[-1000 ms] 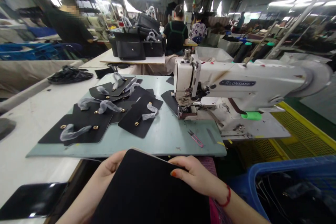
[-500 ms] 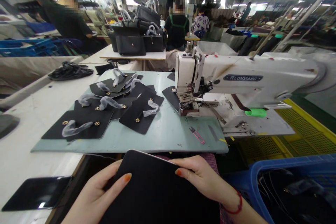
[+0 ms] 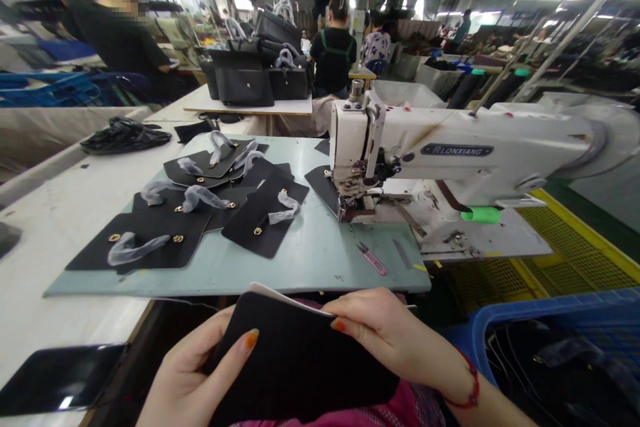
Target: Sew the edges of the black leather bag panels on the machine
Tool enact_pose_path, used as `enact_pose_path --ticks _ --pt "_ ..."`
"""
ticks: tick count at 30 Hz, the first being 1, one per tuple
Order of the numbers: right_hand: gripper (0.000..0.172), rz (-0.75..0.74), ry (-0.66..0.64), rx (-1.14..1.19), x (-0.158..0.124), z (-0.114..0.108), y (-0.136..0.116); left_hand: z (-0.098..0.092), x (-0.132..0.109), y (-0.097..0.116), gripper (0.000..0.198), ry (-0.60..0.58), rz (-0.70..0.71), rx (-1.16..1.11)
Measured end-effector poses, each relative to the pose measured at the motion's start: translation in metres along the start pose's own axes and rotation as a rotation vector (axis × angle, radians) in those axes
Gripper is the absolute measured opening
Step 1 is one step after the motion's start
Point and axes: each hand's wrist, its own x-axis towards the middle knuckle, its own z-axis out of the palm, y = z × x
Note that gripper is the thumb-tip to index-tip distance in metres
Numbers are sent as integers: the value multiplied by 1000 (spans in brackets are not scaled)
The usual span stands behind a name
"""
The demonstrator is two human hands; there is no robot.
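A black leather panel (image 3: pixel 300 360) with rounded corners is held over my lap, and a pale layer shows along its top edge. My left hand (image 3: pixel 205 360) grips its left side, thumb on the front face and fingers behind. At the upper right edge, my right hand (image 3: pixel 380 333) pinches the panel between thumb and fingers. Beyond my hands, several black flaps (image 3: pixel 265 210) with gold fittings and plastic-wrapped handles lie on the pale green table mat (image 3: pixel 300 273). Pink thread snips (image 3: pixel 371 258) lie on the mat near the sewing machine.
A white sewing machine (image 3: pixel 450 147) stands at the right. Below it, a blue crate (image 3: pixel 480 333) holds black pieces. A phone (image 3: pixel 60 377) lies on the white table at left. Black bags (image 3: pixel 245 83) stand behind the mat; people (image 3: pixel 334 47) are farther back.
The panel has tipped so its lower edge now shows above my lap, and its pale top layer has parted a little. My hands keep hold. The view has shifted slightly.
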Motion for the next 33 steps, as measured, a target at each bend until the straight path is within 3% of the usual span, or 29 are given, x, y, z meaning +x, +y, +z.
enact_pose_path --ticks 5,13,23,33 --pt "33 20 18 -2 9 5 -9 4 0 -2 35 10 71 92" --pt "33 49 73 -11 9 7 -6 15 -1 12 25 -4 175 195" --pt "32 69 93 62 18 10 -11 31 4 36 13 12 464 397" --pt "27 29 175 88 29 18 -15 41 6 41 9 15 600 448"
